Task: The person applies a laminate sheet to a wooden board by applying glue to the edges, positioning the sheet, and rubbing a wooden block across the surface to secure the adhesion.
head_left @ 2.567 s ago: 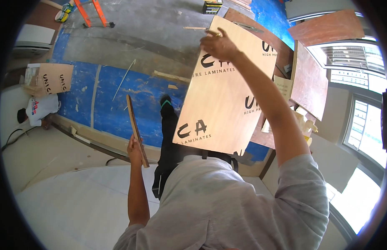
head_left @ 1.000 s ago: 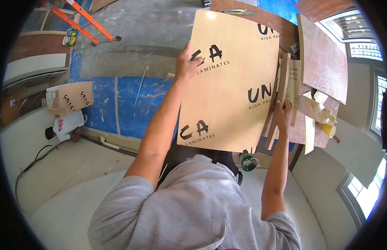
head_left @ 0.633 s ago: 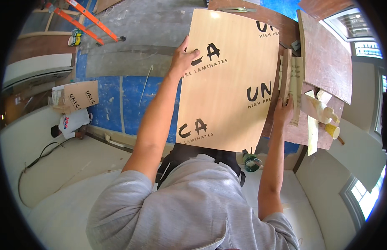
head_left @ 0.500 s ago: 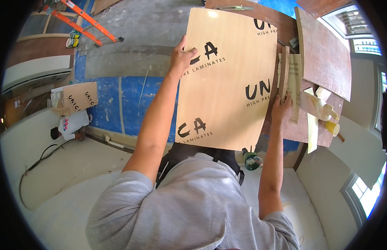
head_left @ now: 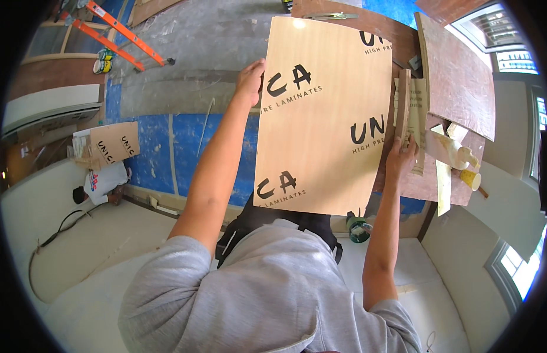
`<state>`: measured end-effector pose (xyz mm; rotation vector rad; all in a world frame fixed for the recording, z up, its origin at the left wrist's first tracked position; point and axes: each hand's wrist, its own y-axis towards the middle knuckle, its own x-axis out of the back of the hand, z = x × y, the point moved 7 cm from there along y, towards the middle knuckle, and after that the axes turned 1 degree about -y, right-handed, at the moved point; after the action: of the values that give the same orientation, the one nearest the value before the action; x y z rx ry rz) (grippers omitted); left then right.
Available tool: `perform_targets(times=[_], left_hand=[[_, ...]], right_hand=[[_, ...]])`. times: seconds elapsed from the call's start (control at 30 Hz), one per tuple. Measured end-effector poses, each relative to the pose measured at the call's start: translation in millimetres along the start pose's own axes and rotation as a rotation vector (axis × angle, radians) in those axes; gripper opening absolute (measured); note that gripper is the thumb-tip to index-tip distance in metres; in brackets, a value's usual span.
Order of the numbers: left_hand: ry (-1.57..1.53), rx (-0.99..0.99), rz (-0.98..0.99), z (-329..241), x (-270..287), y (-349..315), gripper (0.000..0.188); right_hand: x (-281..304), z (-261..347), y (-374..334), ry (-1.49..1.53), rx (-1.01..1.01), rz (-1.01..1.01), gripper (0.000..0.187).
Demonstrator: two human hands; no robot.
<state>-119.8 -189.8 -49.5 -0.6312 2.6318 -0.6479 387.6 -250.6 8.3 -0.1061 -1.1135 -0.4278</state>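
A large wood-toned laminate sheet point(head_left: 323, 159) with dark printing is in front of my body. My left hand point(head_left: 250, 82) is at the sheet's upper left edge, fingers bent against it and partly hidden. On the other side, my right hand point(head_left: 401, 156) grips the near end of a narrow brown wooden strip point(head_left: 404, 100) beside the sheet's right edge. Whether the strip touches the sheet I cannot tell.
At right stand a brown board point(head_left: 462, 76) and a yellow cup point(head_left: 470, 179). A green-rimmed container point(head_left: 359, 229) is by my right forearm. Far left are an orange ladder point(head_left: 117, 38) and a crouching person point(head_left: 105, 181) beside a printed sheet point(head_left: 114, 144).
My left thumb has come off the sheet's face, and that hand is now at the edge. The sheet appears slightly lower and to the right. My right hand stays at the strip.
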Motion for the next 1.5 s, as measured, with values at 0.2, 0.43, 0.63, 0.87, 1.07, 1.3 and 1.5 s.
perform_targets(times=[0.2, 0.43, 0.63, 0.87, 1.07, 1.3, 1.5], left_hand=[[0.122, -0.014, 0.015, -4, -2, 17, 0.029], [0.138, -0.012, 0.015, -5, 1, 17, 0.029], [0.229, -0.110, -0.027, 2, 13, 17, 0.028], [0.201, -0.215, -0.067, 7, 6, -25, 0.035], [0.505, -0.524, -0.116, -20, -2, -11, 0.031], [0.217, -0.344, -0.121, -2, 6, -3, 0.034], [0.263, -0.290, -0.111, 17, 21, -48, 0.039]], right_hand=[[3, 17, -17, 0.007, 0.078, 0.020, 0.056], [7, 73, -46, -0.166, 0.375, -0.080, 0.049], [-17, 78, -96, -0.030, 0.544, 0.227, 0.050], [-34, 70, -111, -0.241, 0.441, 0.303, 0.055], [-34, 67, -110, -0.185, 0.429, 0.328, 0.057], [-34, 75, -110, -0.210, 0.454, 0.296, 0.056], [-37, 78, -113, -0.275, 0.462, 0.288, 0.057]])
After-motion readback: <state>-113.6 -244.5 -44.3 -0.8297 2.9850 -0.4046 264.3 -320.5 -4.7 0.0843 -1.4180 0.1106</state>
